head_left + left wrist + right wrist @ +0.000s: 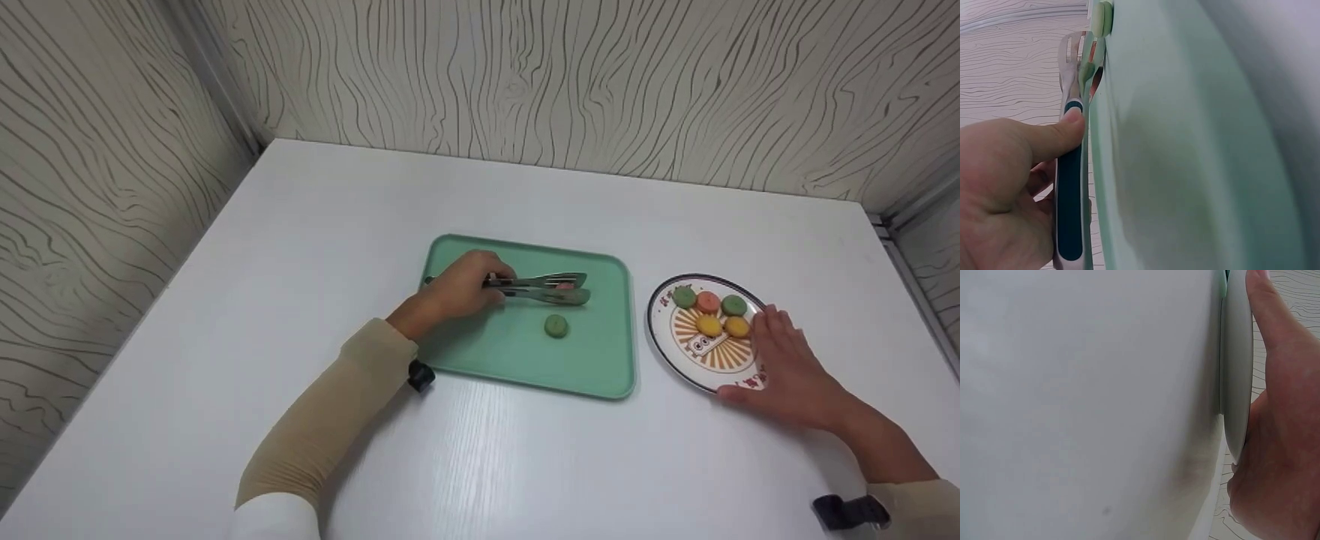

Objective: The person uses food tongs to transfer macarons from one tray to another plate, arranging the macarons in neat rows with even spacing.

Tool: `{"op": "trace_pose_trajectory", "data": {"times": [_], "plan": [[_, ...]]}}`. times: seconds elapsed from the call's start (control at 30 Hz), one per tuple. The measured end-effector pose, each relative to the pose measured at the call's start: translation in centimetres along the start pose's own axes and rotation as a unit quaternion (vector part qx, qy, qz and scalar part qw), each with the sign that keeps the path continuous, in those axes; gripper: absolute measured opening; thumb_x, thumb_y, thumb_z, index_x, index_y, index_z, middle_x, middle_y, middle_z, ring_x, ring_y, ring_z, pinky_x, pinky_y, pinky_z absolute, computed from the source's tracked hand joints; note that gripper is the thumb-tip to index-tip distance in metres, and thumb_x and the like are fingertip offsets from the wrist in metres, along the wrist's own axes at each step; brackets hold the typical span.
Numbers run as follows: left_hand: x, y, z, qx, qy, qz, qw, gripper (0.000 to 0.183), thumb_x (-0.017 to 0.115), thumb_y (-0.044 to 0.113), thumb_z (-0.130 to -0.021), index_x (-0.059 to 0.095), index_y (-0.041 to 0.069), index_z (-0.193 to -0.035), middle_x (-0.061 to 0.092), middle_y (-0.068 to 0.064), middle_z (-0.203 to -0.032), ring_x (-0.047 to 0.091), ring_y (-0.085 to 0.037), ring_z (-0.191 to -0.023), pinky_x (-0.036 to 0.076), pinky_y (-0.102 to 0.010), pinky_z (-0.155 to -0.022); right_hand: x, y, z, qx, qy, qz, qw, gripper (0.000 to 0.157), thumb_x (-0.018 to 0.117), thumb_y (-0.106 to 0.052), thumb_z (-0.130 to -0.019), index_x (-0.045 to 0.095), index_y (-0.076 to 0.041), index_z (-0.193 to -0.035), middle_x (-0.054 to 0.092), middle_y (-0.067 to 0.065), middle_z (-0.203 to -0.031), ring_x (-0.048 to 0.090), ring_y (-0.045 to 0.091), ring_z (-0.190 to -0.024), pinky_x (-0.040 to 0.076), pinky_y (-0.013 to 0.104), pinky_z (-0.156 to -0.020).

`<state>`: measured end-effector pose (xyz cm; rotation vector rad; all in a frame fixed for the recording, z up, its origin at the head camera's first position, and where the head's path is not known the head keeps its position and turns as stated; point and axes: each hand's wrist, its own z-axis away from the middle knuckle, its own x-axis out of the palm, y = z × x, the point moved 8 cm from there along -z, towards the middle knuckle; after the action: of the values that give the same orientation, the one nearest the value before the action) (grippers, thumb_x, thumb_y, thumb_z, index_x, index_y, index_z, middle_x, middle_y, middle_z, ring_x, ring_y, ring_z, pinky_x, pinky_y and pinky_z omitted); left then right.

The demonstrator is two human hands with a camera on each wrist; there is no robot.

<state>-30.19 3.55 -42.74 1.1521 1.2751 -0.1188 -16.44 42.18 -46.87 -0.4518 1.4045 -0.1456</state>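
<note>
My left hand (469,285) grips a pair of metal serving tongs (551,295) by the dark handles, the thumb on top in the left wrist view. The tong heads stand over a pink macaron (565,286) on the green tray (592,367), partly hiding it; whether they touch it I cannot tell. Just in front lies a green macaron (556,325). My right hand (799,375) rests on the right rim of a round plate (679,352), fingers extended and thumb spread along the near edge. Green, pink and yellow macarons (709,325) sit on its far half.
A white table (480,457) carries both tray and plate, with a narrow gap between them. Wood-grain patterned panels (525,82) rise behind the table and at its sides.
</note>
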Motion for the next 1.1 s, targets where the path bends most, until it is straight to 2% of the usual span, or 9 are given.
{"op": "trace_pose_trajectory", "data": {"times": [0.53, 0.8, 1.1], "plan": [[0.0, 0.2, -0.1, -0.015, -0.005, 0.002, 0.9999, 0.023, 0.07, -0.002, -0.093, 0.075, 0.001, -0.115, 0.073, -0.012, -0.108, 0.065, -0.026, -0.101, 0.05, -0.041, -0.091, -0.1, -0.3, 0.1, -0.012, 0.007, 0.004, 1.0, 0.123, 0.078, -0.047, -0.085, 0.0, 0.019, -0.153, -0.006, 0.042, -0.159, -0.016, 0.05, -0.149, -0.019, 0.045, -0.118], [-0.3, 0.5, -0.1, -0.006, 0.003, 0.005, 1.0, 0.022, 0.069, 0.0, -0.094, 0.075, 0.0, -0.115, 0.073, -0.012, -0.109, 0.066, -0.026, -0.101, 0.051, -0.04, -0.09, 0.0, -0.2, 0.1, -0.008, 0.003, 0.008, 1.0, 0.124, 0.077, -0.048, -0.085, -0.002, 0.018, -0.153, -0.008, 0.041, -0.16, -0.017, 0.049, -0.15, -0.02, 0.043, -0.117], [-0.3, 1.3, -0.8, -0.018, -0.012, 0.002, 0.9998, 0.024, 0.07, 0.006, -0.096, 0.073, 0.002, -0.12, 0.072, -0.011, -0.116, 0.065, -0.024, -0.109, 0.05, -0.038, -0.095, 0.1, -0.1, 0.1, -0.003, 0.0, 0.009, 1.0, 0.124, 0.077, -0.049, -0.086, -0.003, 0.017, -0.154, -0.009, 0.04, -0.16, -0.019, 0.048, -0.149, -0.022, 0.04, -0.116]]}}
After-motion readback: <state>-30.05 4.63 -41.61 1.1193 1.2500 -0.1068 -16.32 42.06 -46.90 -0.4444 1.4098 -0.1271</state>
